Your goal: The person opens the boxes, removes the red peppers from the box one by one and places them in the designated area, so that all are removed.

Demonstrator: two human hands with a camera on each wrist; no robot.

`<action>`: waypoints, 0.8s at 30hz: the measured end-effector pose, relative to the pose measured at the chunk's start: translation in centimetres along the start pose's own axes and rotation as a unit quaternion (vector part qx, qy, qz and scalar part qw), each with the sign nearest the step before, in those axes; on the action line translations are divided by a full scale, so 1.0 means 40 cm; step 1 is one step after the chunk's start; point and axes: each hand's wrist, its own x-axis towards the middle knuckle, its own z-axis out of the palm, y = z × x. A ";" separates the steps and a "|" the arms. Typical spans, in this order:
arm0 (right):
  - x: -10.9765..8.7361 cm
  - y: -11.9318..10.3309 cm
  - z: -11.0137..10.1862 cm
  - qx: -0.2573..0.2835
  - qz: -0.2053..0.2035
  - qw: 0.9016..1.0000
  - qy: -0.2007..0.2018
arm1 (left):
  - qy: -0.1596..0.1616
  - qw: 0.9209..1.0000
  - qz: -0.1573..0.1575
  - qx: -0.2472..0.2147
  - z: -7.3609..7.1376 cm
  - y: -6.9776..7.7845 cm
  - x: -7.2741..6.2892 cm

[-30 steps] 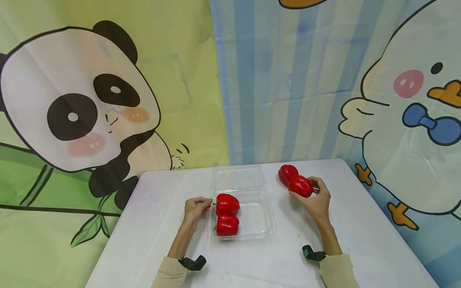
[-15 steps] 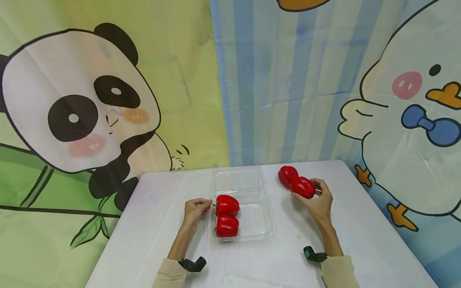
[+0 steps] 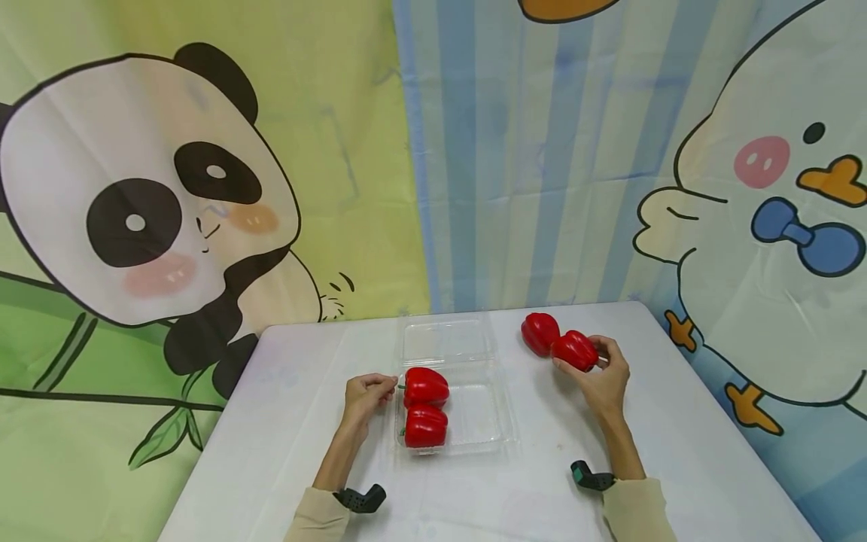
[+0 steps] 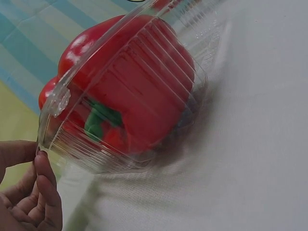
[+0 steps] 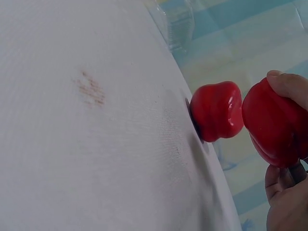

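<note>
My left hand point(image 3: 366, 395) pinches the left edge of a clear plastic clamshell box point(image 3: 482, 414) between thumb and finger, as the left wrist view shows. Two red bell peppers lie along the box's left side, a far one point(image 3: 427, 387) and a near one point(image 3: 426, 426), green stems to the left. In my right hand point(image 3: 606, 380) is another red bell pepper point(image 5: 274, 122), gripped with the thumb on one side and fingers on the other. Just beyond it, a fourth-corner red bell pepper point(image 3: 539, 334) lies on the table near the back edge.
The box's lid point(image 3: 447, 339) lies folded open toward the back of the white table point(image 3: 494, 497). Behind the table hangs a curtain point(image 3: 501, 165) with cartoon animals. Both wrists wear a small black device, such as the left one point(image 3: 362, 498).
My right hand has shifted slightly to the right with its bell pepper, farther from the one behind it. My left hand keeps its pinch on the box.
</note>
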 end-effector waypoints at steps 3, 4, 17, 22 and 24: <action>0.002 0.003 -0.002 0.000 0.003 1.000 0.006 | -0.003 1.000 -0.004 0.001 0.000 0.004 -0.001; 0.002 0.004 -0.002 0.000 0.004 1.000 0.007 | -0.003 1.000 -0.006 0.002 0.000 0.003 -0.001; 0.007 0.019 0.005 -0.003 0.016 1.000 0.012 | 0.005 1.000 -0.003 0.004 -0.004 -0.003 0.000; 0.009 0.022 0.000 -0.009 0.020 1.000 0.014 | 0.014 1.000 0.004 0.002 0.002 -0.005 -0.005; 0.009 0.024 -0.002 -0.011 0.019 1.000 0.014 | 0.013 1.000 0.006 0.001 0.003 -0.005 -0.004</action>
